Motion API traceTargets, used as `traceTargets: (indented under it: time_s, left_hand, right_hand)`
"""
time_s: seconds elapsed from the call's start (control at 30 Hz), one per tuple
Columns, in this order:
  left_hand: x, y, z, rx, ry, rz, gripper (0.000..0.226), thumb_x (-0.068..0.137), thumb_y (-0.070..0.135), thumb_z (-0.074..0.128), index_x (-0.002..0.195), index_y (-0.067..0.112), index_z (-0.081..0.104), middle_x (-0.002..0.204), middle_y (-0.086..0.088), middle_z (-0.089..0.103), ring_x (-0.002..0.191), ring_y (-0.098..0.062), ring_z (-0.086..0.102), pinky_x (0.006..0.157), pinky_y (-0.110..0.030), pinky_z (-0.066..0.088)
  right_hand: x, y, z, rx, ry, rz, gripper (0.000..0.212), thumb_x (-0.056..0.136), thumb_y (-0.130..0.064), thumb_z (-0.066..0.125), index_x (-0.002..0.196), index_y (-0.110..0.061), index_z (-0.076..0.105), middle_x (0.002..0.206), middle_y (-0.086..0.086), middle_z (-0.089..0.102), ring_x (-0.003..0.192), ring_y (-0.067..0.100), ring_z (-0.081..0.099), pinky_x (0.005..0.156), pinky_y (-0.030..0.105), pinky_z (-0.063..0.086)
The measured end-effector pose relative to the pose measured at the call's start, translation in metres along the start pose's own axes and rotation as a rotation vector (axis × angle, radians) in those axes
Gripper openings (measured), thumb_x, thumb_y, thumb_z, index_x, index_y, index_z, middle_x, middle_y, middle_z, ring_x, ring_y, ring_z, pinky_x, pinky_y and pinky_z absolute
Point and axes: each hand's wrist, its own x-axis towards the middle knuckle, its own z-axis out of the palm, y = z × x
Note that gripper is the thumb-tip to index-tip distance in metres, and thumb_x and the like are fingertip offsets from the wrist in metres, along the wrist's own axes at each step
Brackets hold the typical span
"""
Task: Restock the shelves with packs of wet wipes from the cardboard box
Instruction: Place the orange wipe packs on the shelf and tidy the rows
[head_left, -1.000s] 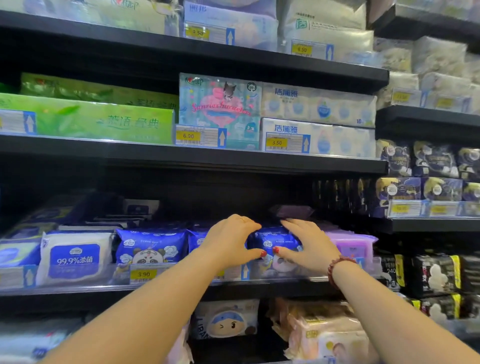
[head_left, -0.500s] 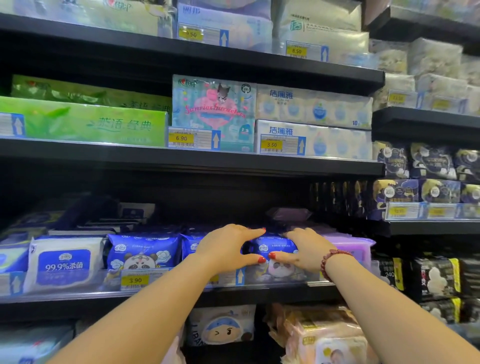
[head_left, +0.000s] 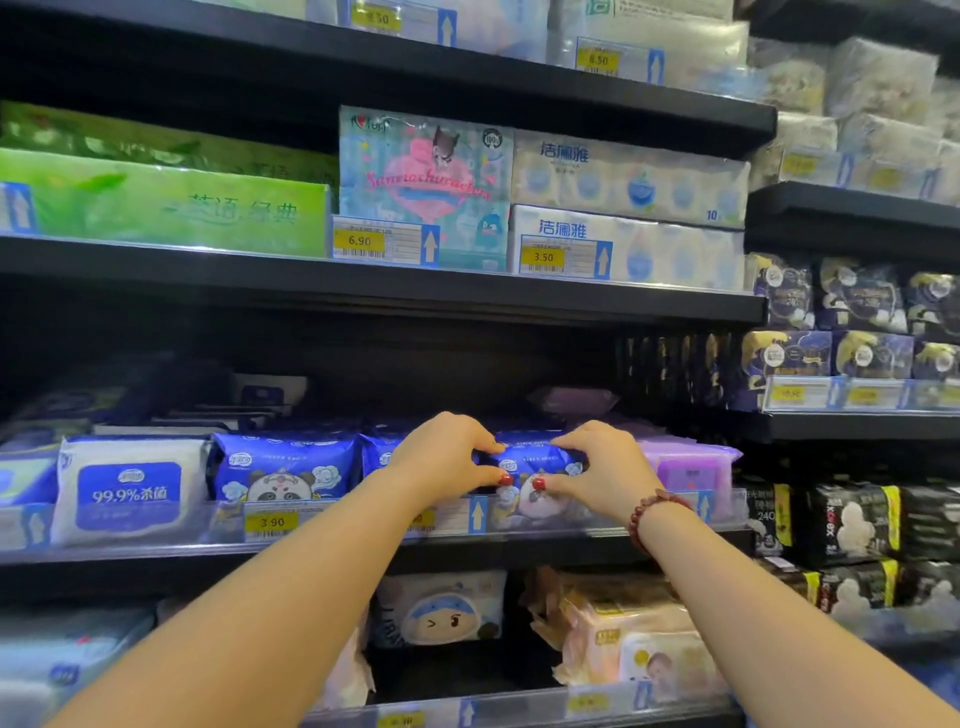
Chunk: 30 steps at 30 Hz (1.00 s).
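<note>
A blue wet wipes pack with a panda print (head_left: 524, 460) stands at the front of the middle shelf (head_left: 156, 551). My left hand (head_left: 447, 457) pinches its left end between thumb and fingers, and my right hand (head_left: 605, 467) pinches its right end the same way. Another blue pack (head_left: 379, 457) shows just left of my left hand, partly hidden by it. A further panda pack (head_left: 283, 467) and a white 99.9% pack (head_left: 130, 488) stand further left. The cardboard box is out of view.
A purple pack (head_left: 691, 467) sits right of my right hand. A clear rail with price tags (head_left: 270, 522) runs along the shelf front. Tissue packs (head_left: 623, 176) fill the shelf above, dark packs (head_left: 852, 519) the unit at right, and pale packs (head_left: 623, 634) the shelf below.
My hands lay flatter on the blue packs before. They have drawn together, and thumbs and fingers now close round the ends of one pack.
</note>
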Motion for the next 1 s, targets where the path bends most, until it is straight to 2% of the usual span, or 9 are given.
traceTargets:
  time_s: [0.1,0.2,0.33,0.47,0.6,0.7,0.8,0.9,1.0]
  left_hand:
    - [-0.003,0.002,0.0,0.041,0.007,0.03,0.046,0.086,0.045,0.062,0.129,0.031,0.057,0.132,0.009,0.057,0.117,-0.012,0.054,0.094,-0.032,0.049]
    - [-0.012,0.005,-0.004,0.096,-0.007,0.055,0.052,0.087,0.049,0.059,0.135,0.033,0.05,0.138,0.009,0.05,0.126,-0.012,0.046,0.097,-0.033,0.046]
    - [-0.037,0.003,-0.02,0.119,0.041,0.07,0.052,0.089,0.045,0.057,0.137,0.03,0.048,0.146,0.006,0.042,0.133,-0.013,0.038,0.101,-0.033,0.04]
    - [-0.075,-0.009,-0.039,0.224,0.135,0.125,0.043,0.089,0.037,0.057,0.13,0.023,0.057,0.139,0.002,0.051,0.129,-0.015,0.044,0.095,-0.035,0.047]
    - [-0.122,-0.017,-0.055,0.283,0.167,0.158,0.04,0.085,0.034,0.063,0.121,0.016,0.064,0.123,-0.003,0.062,0.117,-0.024,0.053,0.086,-0.042,0.052]
    - [-0.164,-0.023,-0.061,0.309,0.201,0.154,0.037,0.081,0.032,0.065,0.113,0.014,0.068,0.113,-0.005,0.067,0.106,-0.028,0.06,0.079,-0.039,0.055]
    - [-0.209,-0.033,-0.063,0.344,0.171,0.107,0.042,0.08,0.034,0.068,0.117,0.015,0.066,0.114,-0.004,0.066,0.107,-0.026,0.06,0.08,-0.039,0.054]
    - [-0.251,-0.053,-0.058,0.405,0.134,0.074,0.048,0.072,0.035,0.077,0.113,0.011,0.068,0.106,-0.006,0.07,0.099,-0.027,0.065,0.076,-0.037,0.056]
    - [-0.289,-0.079,-0.052,0.429,0.08,0.006,0.057,0.069,0.038,0.078,0.116,0.009,0.066,0.108,-0.008,0.069,0.101,-0.029,0.064,0.08,-0.039,0.056]
  right_hand:
    - [-0.005,0.002,0.002,0.016,0.007,0.042,0.059,0.078,-0.044,0.074,0.128,-0.017,0.06,0.12,0.0,0.056,0.109,0.015,0.053,0.088,0.023,0.044]
    - [-0.012,-0.003,-0.001,-0.007,-0.006,0.051,0.056,0.081,-0.046,0.071,0.127,-0.015,0.058,0.124,0.003,0.053,0.11,0.017,0.053,0.09,0.026,0.045]
    - [-0.028,-0.018,-0.012,-0.179,0.03,-0.014,0.057,0.088,-0.047,0.062,0.135,-0.017,0.05,0.139,0.002,0.045,0.124,0.022,0.044,0.098,0.034,0.044]
    - [-0.053,-0.037,-0.018,-0.153,0.1,-0.118,0.052,0.089,-0.041,0.06,0.134,-0.015,0.051,0.136,0.003,0.049,0.123,0.024,0.043,0.099,0.035,0.041]
    - [-0.087,-0.061,-0.01,-0.13,0.078,-0.241,0.05,0.087,-0.039,0.062,0.131,-0.016,0.052,0.128,0.002,0.056,0.12,0.025,0.047,0.097,0.035,0.04]
    - [-0.117,-0.079,0.0,-0.098,0.031,-0.297,0.056,0.087,-0.04,0.064,0.135,-0.017,0.049,0.132,0.001,0.054,0.125,0.024,0.045,0.103,0.035,0.038]
    - [-0.143,-0.095,0.015,-0.107,-0.039,-0.345,0.057,0.088,-0.041,0.061,0.137,-0.018,0.045,0.134,0.0,0.052,0.125,0.023,0.044,0.102,0.035,0.038]
    - [-0.16,-0.112,0.034,-0.095,-0.096,-0.389,0.059,0.087,-0.041,0.062,0.138,-0.018,0.045,0.134,0.0,0.053,0.124,0.024,0.046,0.1,0.035,0.04]
    - [-0.172,-0.132,0.055,-0.093,-0.134,-0.41,0.054,0.086,-0.043,0.063,0.131,-0.018,0.05,0.128,0.0,0.055,0.118,0.024,0.048,0.096,0.036,0.042]
